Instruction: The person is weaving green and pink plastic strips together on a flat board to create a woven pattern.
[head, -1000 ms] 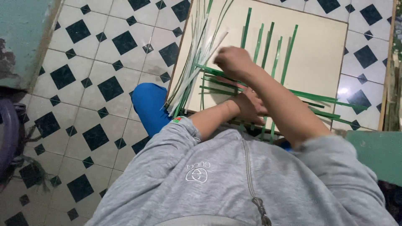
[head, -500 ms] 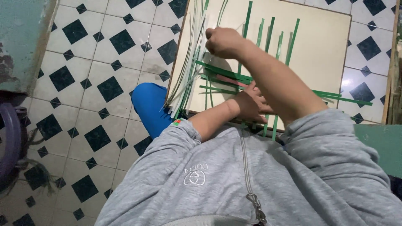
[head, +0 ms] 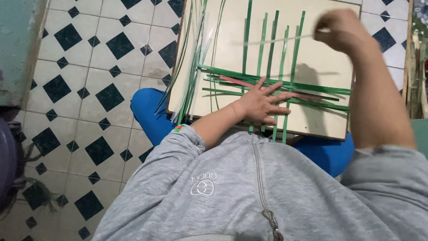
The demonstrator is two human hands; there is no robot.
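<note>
A cream board (head: 321, 58) lies across my lap, with green strips (head: 272, 53) woven over it, some upright, some crosswise, and one reddish strip (head: 249, 83) among them. My left hand (head: 263, 101) lies flat with fingers spread on the crossing strips near the board's front edge. My right hand (head: 341, 30) is raised at the board's upper right, blurred, fingers closed on a pale thin strip (head: 276, 41) that runs leftward from it.
A bundle of loose pale and green strips (head: 191, 58) lies along the board's left edge. Black-and-white floor tiles (head: 98, 80) surround the board. My blue trouser leg (head: 149, 111) shows under it. A teal wall (head: 18, 49) stands at left, wooden slats (head: 417, 67) at right.
My right hand has swung from the board's left side up to its upper right, pulling a pale strip. My left hand has stayed pressed on the weave, now fully uncovered.
</note>
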